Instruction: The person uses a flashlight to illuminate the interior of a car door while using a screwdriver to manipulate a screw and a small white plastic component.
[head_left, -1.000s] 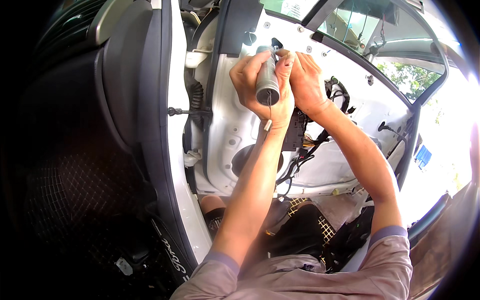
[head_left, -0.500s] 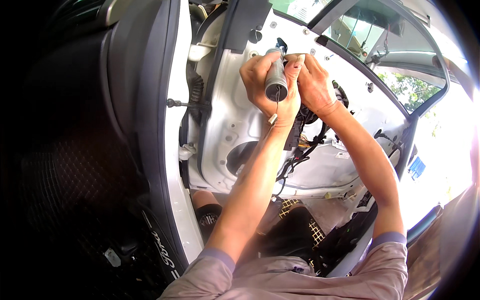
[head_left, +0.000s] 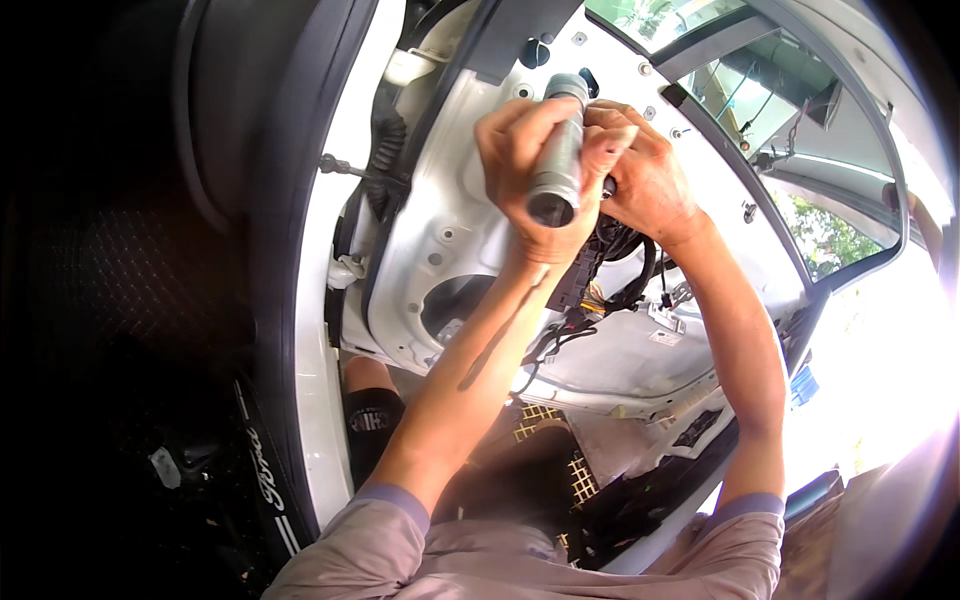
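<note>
My left hand is wrapped round a grey metal tube, its dark hollow end tilted down toward me. Close beside it, my right hand is curled shut. A small dark rounded end pokes out between the two hands; the rest of what the right hand holds is hidden. Behind both hands stands the white inner shell of a car door, its trim panel off. Below the hands, a dark module with black cables hangs against the door.
A black seat and dark sill fill the left side. The black door check strap and ribbed cable boot join door and body. The window frame rises at upper right. A black and white panel lies low by my knees.
The view has shifted a little. The tube has turned with my left hand, its hollow end now lower and nearer. The thin cord seen hanging from that end no longer shows clearly.
</note>
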